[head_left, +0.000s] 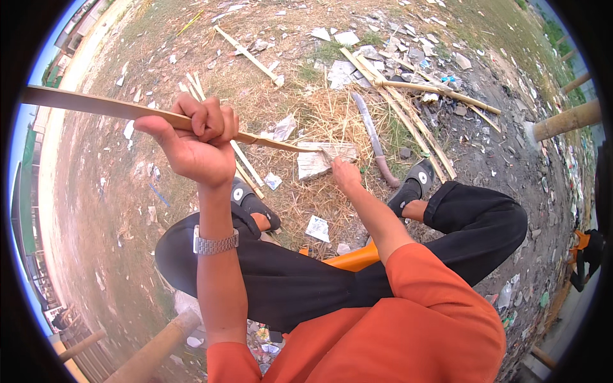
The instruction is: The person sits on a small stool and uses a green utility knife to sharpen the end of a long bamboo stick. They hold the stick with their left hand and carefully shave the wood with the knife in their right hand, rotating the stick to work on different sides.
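Observation:
My left hand (201, 137) is closed around a long, flat bamboo strip (83, 102), which slants from the far left down toward the middle. The strip's thin far end lies over a pale, weathered wooden block (316, 165) on the straw. Beside that end, at the block's right part, my right hand (345, 173) has its fingers closed. Whatever they may grip is too small to make out. Just right of the block lies a long machete (366, 121) with a brown handle, touched by neither hand.
Split bamboo strips (408, 118) and a bamboo pole (440, 92) lie ahead to the right. Another strip (246, 54) rests farther off. Straw (300, 115), paper scraps and rubble litter the ground. My sandalled feet (412, 185) flank the block, and an orange seat (354, 258) shows beneath me.

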`<state>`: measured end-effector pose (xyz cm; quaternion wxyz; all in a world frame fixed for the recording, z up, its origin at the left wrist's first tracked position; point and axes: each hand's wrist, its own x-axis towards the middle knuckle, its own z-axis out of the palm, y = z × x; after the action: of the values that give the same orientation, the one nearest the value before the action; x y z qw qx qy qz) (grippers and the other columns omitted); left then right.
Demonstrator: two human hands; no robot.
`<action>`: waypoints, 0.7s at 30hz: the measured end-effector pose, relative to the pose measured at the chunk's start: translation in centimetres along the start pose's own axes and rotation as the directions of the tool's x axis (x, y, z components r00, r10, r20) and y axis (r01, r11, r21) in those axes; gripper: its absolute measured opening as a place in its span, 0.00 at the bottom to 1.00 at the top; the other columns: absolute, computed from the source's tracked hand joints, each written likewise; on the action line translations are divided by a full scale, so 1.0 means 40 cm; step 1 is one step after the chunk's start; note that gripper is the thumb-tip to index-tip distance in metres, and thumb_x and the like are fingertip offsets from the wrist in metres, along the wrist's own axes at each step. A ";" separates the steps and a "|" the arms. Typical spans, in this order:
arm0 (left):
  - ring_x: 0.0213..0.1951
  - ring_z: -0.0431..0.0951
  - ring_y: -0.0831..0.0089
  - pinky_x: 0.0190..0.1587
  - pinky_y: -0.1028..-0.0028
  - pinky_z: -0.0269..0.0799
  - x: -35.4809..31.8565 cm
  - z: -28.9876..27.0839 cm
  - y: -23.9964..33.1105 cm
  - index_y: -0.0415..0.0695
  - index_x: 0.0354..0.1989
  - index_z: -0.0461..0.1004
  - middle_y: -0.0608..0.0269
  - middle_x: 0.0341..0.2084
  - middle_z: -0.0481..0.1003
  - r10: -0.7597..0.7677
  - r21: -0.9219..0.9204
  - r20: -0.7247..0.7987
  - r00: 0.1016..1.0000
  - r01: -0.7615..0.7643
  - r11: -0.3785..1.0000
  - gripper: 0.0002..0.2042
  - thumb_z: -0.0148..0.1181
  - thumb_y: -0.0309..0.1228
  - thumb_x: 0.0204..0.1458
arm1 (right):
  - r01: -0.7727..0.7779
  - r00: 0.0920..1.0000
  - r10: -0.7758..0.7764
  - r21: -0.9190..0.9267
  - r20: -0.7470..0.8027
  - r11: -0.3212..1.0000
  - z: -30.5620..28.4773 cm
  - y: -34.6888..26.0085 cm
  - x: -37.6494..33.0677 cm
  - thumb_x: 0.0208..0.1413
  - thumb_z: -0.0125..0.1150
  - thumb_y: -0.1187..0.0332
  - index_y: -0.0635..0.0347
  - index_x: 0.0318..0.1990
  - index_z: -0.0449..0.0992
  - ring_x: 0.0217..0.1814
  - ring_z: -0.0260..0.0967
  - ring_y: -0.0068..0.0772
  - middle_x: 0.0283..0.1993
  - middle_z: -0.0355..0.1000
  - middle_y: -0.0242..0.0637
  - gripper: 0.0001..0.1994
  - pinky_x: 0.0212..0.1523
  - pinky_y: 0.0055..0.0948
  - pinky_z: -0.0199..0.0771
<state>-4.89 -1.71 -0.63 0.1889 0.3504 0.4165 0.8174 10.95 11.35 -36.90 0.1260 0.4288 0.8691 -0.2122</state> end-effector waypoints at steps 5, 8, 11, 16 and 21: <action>0.13 0.40 0.82 0.17 0.78 0.37 0.006 0.016 0.000 0.50 0.17 0.48 0.75 0.10 0.45 0.030 0.028 -0.132 0.991 -0.026 0.999 0.33 0.35 0.71 0.49 | -0.045 0.997 0.056 0.198 -0.051 0.979 -0.117 0.018 -0.051 0.63 0.38 0.55 0.63 0.44 0.66 0.42 0.72 0.59 0.37 0.73 0.57 0.19 0.45 0.50 0.71; 0.13 0.42 0.82 0.17 0.79 0.38 -0.005 0.038 -0.005 0.50 0.18 0.48 0.75 0.11 0.45 0.062 0.077 -0.179 0.982 -0.048 0.996 0.32 0.35 0.70 0.49 | 0.039 0.998 -0.018 0.430 -0.053 0.902 -0.220 -0.033 -0.111 0.63 0.37 0.56 0.65 0.42 0.64 0.40 0.69 0.65 0.31 0.71 0.62 0.19 0.43 0.53 0.67; 0.14 0.45 0.83 0.17 0.80 0.40 -0.009 0.066 -0.012 0.50 0.20 0.49 0.74 0.12 0.46 0.133 0.170 -0.206 0.969 -0.098 0.981 0.31 0.34 0.69 0.50 | 0.179 0.984 -0.156 0.591 -0.091 0.787 -0.385 -0.154 -0.227 0.64 0.37 0.57 0.65 0.42 0.63 0.33 0.68 0.65 0.27 0.70 0.62 0.17 0.36 0.55 0.65; 0.15 0.45 0.83 0.17 0.80 0.41 -0.024 0.095 -0.020 0.49 0.21 0.47 0.74 0.13 0.46 0.254 0.288 -0.247 0.935 -0.180 0.941 0.29 0.31 0.65 0.55 | 0.382 0.924 -0.233 0.714 -0.303 0.586 -0.518 -0.287 -0.422 0.64 0.38 0.61 0.65 0.40 0.60 0.25 0.66 0.66 0.21 0.69 0.59 0.13 0.29 0.57 0.62; 0.15 0.45 0.84 0.17 0.81 0.41 -0.047 0.105 -0.020 0.49 0.21 0.46 0.74 0.13 0.46 0.279 0.319 -0.241 0.929 -0.196 0.927 0.28 0.30 0.64 0.56 | 0.374 0.926 -0.257 0.597 -0.276 0.710 -0.446 -0.285 -0.420 0.64 0.39 0.64 0.65 0.39 0.59 0.24 0.65 0.65 0.18 0.65 0.59 0.11 0.28 0.57 0.60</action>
<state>-0.53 -0.07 -0.34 -0.0270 0.3023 0.5081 0.8061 11.27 2.04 -11.52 -0.1413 0.3069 0.8123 -0.4754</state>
